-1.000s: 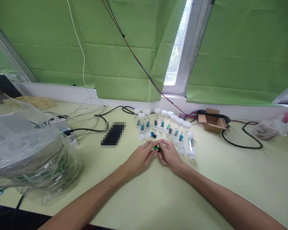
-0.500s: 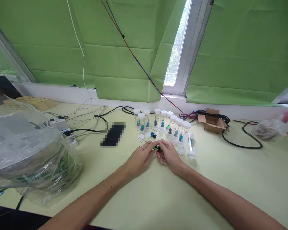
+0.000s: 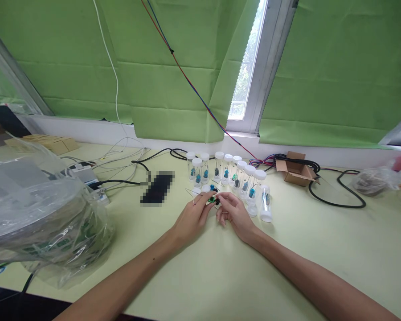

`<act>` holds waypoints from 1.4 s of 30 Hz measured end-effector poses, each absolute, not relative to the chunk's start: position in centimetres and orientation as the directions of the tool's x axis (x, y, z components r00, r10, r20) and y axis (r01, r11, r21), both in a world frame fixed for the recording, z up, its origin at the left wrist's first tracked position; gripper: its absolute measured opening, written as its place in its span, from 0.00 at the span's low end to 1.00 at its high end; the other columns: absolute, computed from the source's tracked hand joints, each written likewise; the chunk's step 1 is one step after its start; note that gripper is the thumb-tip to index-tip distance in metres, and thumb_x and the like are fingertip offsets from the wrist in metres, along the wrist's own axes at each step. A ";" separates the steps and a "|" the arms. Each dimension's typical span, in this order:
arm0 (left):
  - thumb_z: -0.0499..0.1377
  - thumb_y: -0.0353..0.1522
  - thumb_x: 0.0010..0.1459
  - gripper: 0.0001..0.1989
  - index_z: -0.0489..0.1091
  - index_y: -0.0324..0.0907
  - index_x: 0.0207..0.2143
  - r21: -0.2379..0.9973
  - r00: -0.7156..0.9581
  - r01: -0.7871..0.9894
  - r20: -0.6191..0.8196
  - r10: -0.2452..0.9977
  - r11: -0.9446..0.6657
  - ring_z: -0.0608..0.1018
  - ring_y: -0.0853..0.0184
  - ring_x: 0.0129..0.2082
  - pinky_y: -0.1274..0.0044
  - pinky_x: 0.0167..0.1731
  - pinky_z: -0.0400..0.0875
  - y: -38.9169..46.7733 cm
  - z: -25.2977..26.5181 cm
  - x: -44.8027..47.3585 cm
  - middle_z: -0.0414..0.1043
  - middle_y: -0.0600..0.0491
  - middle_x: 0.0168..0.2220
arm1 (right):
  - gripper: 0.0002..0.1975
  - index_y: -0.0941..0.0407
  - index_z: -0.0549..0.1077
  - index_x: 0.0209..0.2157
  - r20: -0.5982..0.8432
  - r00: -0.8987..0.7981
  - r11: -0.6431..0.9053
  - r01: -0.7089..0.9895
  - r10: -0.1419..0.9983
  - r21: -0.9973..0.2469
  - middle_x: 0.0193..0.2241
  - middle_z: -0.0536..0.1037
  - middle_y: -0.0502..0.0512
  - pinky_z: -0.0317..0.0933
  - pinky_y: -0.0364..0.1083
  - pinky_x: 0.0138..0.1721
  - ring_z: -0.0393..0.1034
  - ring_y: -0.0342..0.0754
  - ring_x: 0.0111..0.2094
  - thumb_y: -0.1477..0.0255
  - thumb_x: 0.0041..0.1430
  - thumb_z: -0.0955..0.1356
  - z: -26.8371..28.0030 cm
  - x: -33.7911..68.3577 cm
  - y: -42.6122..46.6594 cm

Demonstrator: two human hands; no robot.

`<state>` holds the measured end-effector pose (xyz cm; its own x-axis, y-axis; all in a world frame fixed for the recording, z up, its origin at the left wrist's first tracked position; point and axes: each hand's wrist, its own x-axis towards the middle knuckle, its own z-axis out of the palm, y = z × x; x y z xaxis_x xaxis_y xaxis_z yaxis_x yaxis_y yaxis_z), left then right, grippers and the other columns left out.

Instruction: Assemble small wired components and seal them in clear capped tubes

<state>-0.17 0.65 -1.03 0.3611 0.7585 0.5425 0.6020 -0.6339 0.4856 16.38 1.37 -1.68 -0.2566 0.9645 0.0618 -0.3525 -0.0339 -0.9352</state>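
Note:
My left hand (image 3: 191, 217) pinches a small green-and-black part with thin wire leads (image 3: 211, 199); one lead sticks out to the left past the fingers. Thumb and index of my right hand (image 3: 235, 213) close at the part's black end, the other fingers curled below. The part's exact kind is too small to make out. Just beyond the fingertips lies a similar blue-and-black part (image 3: 214, 188) on the table. Behind stand several clear tubes with white caps (image 3: 197, 174), each with a small coloured part inside. Another capped tube (image 3: 266, 205) is right of my right hand.
A large clear plastic bag (image 3: 70, 240) with green boards fills the left side. A dark blurred-out rectangle (image 3: 157, 187) lies left of the tubes. Cables and an open cardboard box (image 3: 296, 171) sit at the back right, with a clear plastic bag (image 3: 374, 180) farther right.
Both hands have shifted slightly: the fingertips are a little farther apart and the green-and-black part shows more, moved a bit left and away from me. The tubes have not moved.

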 end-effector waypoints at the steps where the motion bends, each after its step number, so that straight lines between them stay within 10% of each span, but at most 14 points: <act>1: 0.49 0.30 0.67 0.16 0.63 0.46 0.56 0.482 0.359 0.604 0.546 0.757 -0.635 0.77 0.65 0.44 0.74 0.43 0.72 0.7 -1.1 -0.2 0.73 0.49 0.48 | 0.22 0.56 0.68 0.38 0.068 -0.264 -0.032 -0.356 0.962 -0.934 0.20 0.71 0.44 0.58 0.38 0.14 0.67 0.41 0.17 0.56 0.50 0.74 -1.7 16.4 1.3; 42: 0.49 0.35 0.67 0.19 0.61 0.47 0.60 0.558 0.428 0.609 0.368 0.825 -0.564 0.75 0.70 0.26 0.76 0.32 0.70 0.1 -0.3 0.1 0.74 0.49 0.47 | 0.22 0.55 0.66 0.34 0.030 -0.243 -0.040 -0.278 0.970 -0.960 0.15 0.71 0.43 0.47 0.35 0.08 0.58 0.37 0.10 0.51 0.52 0.71 -2.1 16.2 1.5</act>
<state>0.09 0.08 -0.26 0.4280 0.8255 0.3680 0.6087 -0.5643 0.5578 16.18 1.52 -2.14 -0.2429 0.9696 0.0298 -0.2785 -0.0403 -0.9596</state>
